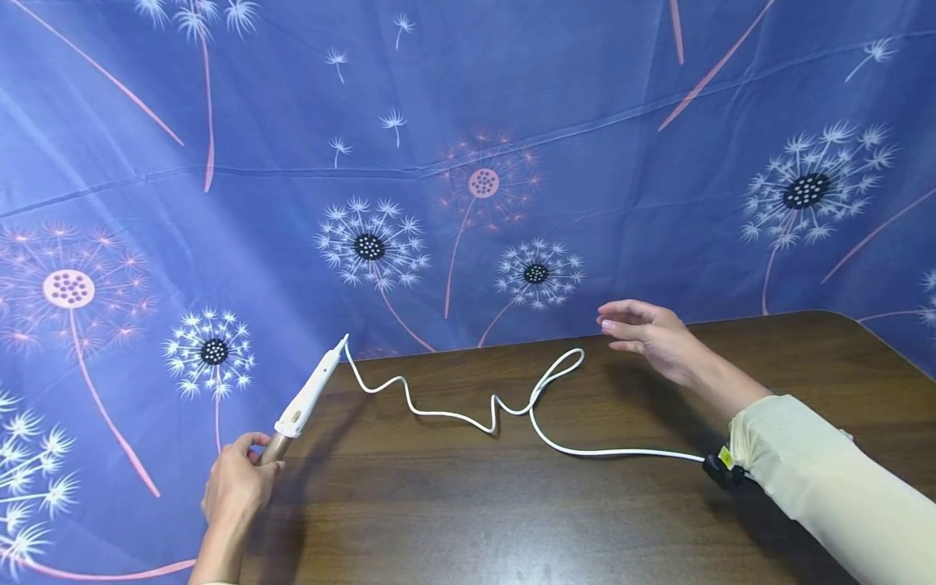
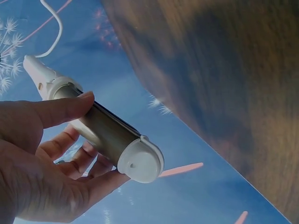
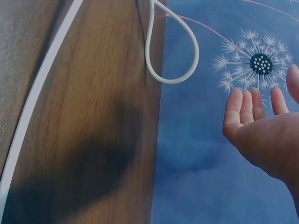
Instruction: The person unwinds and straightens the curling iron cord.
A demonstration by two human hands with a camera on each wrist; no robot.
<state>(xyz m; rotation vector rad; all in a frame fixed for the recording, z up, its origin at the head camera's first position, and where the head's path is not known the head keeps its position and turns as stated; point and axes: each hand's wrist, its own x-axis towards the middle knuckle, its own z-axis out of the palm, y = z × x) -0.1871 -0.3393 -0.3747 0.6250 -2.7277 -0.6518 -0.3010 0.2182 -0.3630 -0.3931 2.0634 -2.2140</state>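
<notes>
My left hand (image 1: 239, 479) grips a hair curling iron (image 1: 310, 392) by its brown barrel, holding it tilted above the left end of the table. In the left wrist view the thumb lies on the barrel (image 2: 103, 129) and the fingers reach under it, near the white end cap (image 2: 141, 161). A white cord (image 1: 446, 413) leaves the tip of the iron's white handle and runs in bends and a loop across the table. Raised over the back right of the table, my right hand (image 1: 653, 337) has loosely bent fingers with nothing between them, to the right of the cord loop (image 3: 196, 51).
The brown wooden table (image 1: 453, 504) has its back edge against a blue curtain (image 1: 585, 162) printed with dandelions. The cord's right end reaches a black piece with a yellow label (image 1: 725, 457), partly covered by the right sleeve (image 1: 812, 455).
</notes>
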